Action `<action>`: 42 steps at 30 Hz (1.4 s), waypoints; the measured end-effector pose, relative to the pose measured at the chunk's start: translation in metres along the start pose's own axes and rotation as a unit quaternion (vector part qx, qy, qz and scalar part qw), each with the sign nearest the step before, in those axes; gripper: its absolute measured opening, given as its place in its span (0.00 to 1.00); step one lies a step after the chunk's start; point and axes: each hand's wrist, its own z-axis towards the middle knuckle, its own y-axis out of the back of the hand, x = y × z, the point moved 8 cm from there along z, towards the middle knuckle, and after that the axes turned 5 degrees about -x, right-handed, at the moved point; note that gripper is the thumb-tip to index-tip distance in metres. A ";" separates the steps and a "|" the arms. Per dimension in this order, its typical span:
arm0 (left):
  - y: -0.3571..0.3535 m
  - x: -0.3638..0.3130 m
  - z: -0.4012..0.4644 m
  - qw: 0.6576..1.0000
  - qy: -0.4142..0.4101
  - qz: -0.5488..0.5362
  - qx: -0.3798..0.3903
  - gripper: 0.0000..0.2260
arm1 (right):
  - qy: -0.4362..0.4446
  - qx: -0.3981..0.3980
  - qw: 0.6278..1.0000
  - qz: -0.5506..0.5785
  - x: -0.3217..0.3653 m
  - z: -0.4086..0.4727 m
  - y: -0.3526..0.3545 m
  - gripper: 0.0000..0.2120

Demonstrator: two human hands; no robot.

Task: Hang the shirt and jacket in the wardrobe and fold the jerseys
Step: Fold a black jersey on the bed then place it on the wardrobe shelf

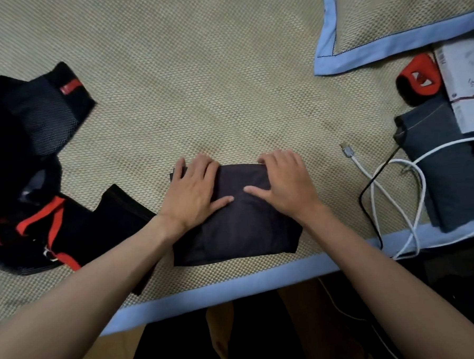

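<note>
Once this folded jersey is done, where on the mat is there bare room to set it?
Widest bare patch: the mat beyond both hands, between the black-and-red clothes pile and the blue-edged pillow. A narrower strip lies between the folded jersey and the white cable. The right edge is crowded with cables, a grey pouch.

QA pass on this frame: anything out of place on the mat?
Mostly tidy. White cable and black cable tangle loosely at the mat edge, right of the folded dark garment; black-and-red clothes sit heaped, unfolded, at left.
</note>
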 end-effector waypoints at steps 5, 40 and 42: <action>0.029 0.013 0.017 0.970 0.041 -0.187 0.150 0.17 | -0.101 0.209 0.947 0.221 -0.035 -0.011 0.015 0.21; 0.551 0.235 -0.836 0.704 0.517 -0.119 -0.472 0.16 | 0.465 0.203 0.668 0.544 0.806 -0.159 0.480 0.08; 0.539 0.224 -0.889 0.681 0.558 -0.079 -0.467 0.18 | 0.496 0.233 0.648 0.529 0.856 -0.196 0.470 0.09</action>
